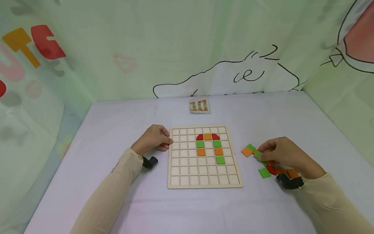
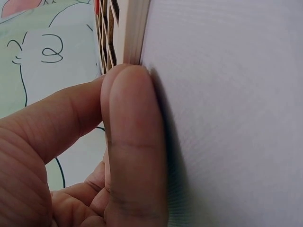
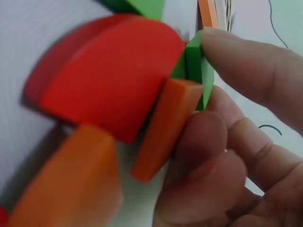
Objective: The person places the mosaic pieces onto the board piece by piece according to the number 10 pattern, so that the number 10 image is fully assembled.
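Observation:
A wooden grid board (image 1: 181, 162) lies flat on the table. Red quarter-round, orange and green square tiles sit in its upper and right cells, forming an arch. My left hand (image 1: 155, 138) pinches the board's left edge; the left wrist view shows the thumb and a finger (image 2: 135, 109) right at the rim. To the board's right, my right hand (image 1: 284, 156) pinches a green square tile (image 3: 203, 71) over a loose heap. That heap holds orange tiles (image 3: 165, 127), red rounded tiles (image 3: 113, 71) and another green tile (image 1: 264, 173); part of it is hidden beneath the hand.
A small pattern card (image 1: 200, 105) with a coloured grid stands at the table's back edge, behind the board. Pale printed curtains (image 1: 122, 39) hang behind and beside the white-covered table (image 1: 193, 211). Black wrist cameras (image 1: 150, 162) sit at both wrists.

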`<state>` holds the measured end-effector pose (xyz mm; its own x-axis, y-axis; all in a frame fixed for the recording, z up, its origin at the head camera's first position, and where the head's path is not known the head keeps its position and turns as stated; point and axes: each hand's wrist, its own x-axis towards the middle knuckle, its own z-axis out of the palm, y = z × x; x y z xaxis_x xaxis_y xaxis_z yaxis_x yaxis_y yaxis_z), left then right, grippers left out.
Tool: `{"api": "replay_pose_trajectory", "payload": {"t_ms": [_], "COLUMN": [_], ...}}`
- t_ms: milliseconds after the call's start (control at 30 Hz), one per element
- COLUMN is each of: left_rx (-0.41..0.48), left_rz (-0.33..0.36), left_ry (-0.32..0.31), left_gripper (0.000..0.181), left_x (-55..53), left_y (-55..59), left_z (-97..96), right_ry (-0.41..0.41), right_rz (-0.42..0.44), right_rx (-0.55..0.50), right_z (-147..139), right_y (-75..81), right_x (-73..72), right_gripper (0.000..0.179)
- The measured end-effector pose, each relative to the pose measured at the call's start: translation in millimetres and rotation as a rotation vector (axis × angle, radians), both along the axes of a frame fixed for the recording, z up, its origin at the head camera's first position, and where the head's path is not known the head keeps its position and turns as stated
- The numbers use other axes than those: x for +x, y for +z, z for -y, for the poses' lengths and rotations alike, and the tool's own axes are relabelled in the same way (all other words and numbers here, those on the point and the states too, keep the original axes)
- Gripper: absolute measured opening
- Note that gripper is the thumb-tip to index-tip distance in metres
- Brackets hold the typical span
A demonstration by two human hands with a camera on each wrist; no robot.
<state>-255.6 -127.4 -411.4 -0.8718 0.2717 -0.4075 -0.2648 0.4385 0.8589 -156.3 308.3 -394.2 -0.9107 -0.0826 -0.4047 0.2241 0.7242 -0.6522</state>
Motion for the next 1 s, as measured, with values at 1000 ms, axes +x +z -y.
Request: {"api": "replay_pose_trajectory", "payload": {"t_ms": [1000], "left_rx": [0.006], "left_rz": [-0.013], "left_ry": [-0.005], "left_gripper": [0.029], "left_x": [-1.8], "left_y": [-1.9], "left_z": [0.8], "right_ry": [-0.061], "right_rz": [0.039], "right_rx": [-0.348], "right_z": [45.6], "right_y": [-2.2], "right_x": [-13.6], "right_gripper": [0.041]}}
